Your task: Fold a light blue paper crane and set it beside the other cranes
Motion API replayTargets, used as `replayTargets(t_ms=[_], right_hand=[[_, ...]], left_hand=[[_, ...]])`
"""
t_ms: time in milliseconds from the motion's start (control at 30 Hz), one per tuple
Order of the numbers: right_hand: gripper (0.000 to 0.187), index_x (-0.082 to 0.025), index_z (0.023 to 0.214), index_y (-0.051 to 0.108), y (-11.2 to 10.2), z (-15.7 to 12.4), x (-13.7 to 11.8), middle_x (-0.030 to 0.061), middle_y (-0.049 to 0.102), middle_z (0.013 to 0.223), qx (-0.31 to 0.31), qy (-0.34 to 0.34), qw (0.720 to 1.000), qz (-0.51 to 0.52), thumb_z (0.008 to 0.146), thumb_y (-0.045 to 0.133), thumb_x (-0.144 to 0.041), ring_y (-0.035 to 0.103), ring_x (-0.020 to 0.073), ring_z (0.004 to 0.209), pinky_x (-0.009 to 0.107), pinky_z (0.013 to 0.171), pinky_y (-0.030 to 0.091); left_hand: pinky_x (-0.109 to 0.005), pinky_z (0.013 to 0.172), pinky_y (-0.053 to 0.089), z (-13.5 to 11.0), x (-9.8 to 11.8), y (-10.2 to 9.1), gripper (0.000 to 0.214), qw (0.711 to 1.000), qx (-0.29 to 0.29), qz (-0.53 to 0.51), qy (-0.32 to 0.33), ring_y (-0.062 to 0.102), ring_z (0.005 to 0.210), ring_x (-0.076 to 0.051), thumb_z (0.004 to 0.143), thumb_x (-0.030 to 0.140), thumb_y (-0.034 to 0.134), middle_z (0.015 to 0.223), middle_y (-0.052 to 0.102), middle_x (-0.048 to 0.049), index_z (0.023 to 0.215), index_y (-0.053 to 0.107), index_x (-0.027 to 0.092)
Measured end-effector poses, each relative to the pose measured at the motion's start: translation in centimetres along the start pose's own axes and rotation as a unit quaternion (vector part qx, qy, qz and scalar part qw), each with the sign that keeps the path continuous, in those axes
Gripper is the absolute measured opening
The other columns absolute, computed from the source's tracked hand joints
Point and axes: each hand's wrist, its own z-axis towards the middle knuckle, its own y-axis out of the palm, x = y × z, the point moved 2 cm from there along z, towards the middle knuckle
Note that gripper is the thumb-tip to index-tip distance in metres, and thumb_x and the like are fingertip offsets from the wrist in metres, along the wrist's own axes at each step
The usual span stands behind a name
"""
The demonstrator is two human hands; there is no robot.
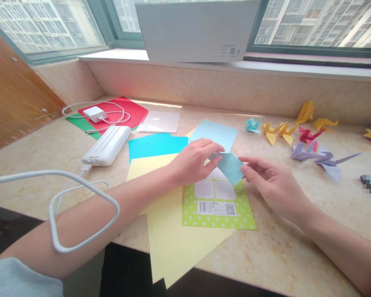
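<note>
A small folded piece of light blue origami paper (pixel 231 167) is held between both hands, above a green dotted sheet (pixel 216 218) with a barcode. My left hand (pixel 198 161) pinches its upper left corner between thumb and fingers. At its right edge, my right hand (pixel 268 181) grips it with thumb and forefinger. Pale yellow sheets (pixel 176 243) spread out beneath the green one and reach over the counter's front edge. Behind my hands lies a flat light blue sheet (pixel 214 132), and a brighter blue sheet (pixel 154 146) is to its left.
Several folded paper cranes stand at the right, among them a teal crane (pixel 253 125) and a purple crane (pixel 327 159). A white power bank (pixel 106 146) lies left; its cable (pixel 83 185) loops before my left forearm. A large box (pixel 194 31) stands on the sill.
</note>
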Motion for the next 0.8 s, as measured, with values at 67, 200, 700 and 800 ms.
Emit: replayTargets(t_ms=[67, 200, 700, 800], right_hand=[[0.039, -0.026, 0.123, 0.065, 0.01, -0.02, 0.1, 0.005, 0.074, 0.098, -0.002, 0.001, 1.0, -0.005, 0.09, 0.061, -0.046, 0.069, 0.0232, 0.087, 0.039, 0.077, 0.054], [0.038, -0.026, 0.121, 0.065, 0.0, -0.04, 0.34, 0.0046, 0.074, 0.096, 0.0, -0.003, 1.0, -0.007, 0.09, 0.061, -0.047, 0.069, 0.0237, 0.087, 0.039, 0.078, 0.054], [0.034, -0.028, 0.119, 0.067, -0.36, 0.1, 0.43, 0.0042, 0.075, 0.104, 0.027, -0.001, 0.999, -0.028, 0.091, 0.059, -0.045, 0.069, 0.0235, 0.091, 0.039, 0.081, 0.054], [0.034, -0.027, 0.12, 0.067, -0.33, 0.15, 0.47, 0.0044, 0.075, 0.104, 0.025, -0.009, 0.999, -0.021, 0.092, 0.059, -0.044, 0.069, 0.0226, 0.09, 0.038, 0.081, 0.054]], left_hand=[[-0.035, 0.085, 0.051, -0.02, 0.14, 0.0, 0.019, 1.0, -0.006, -0.004, 0.011, 0.063, 0.097, -0.02, 0.095, 0.022, 0.052, 0.103, 0.069, -0.0096, 0.11, 0.062, 0.015], [-0.037, 0.088, 0.051, -0.11, 0.45, -0.02, 0.029, 0.998, -0.031, -0.013, 0.044, 0.062, 0.101, -0.021, 0.094, 0.027, 0.054, 0.11, 0.067, -0.0111, 0.121, 0.057, 0.016], [-0.037, 0.087, 0.05, -0.31, -0.27, 0.55, 0.045, 0.994, -0.038, 0.029, 0.101, 0.063, 0.101, -0.023, 0.09, 0.032, 0.065, 0.112, 0.066, -0.0114, 0.131, 0.053, 0.018], [-0.036, 0.085, 0.05, -0.26, -0.24, 0.52, 0.044, 0.993, -0.031, 0.029, 0.108, 0.063, 0.099, -0.023, 0.09, 0.037, 0.064, 0.11, 0.067, -0.0115, 0.128, 0.056, 0.016]])
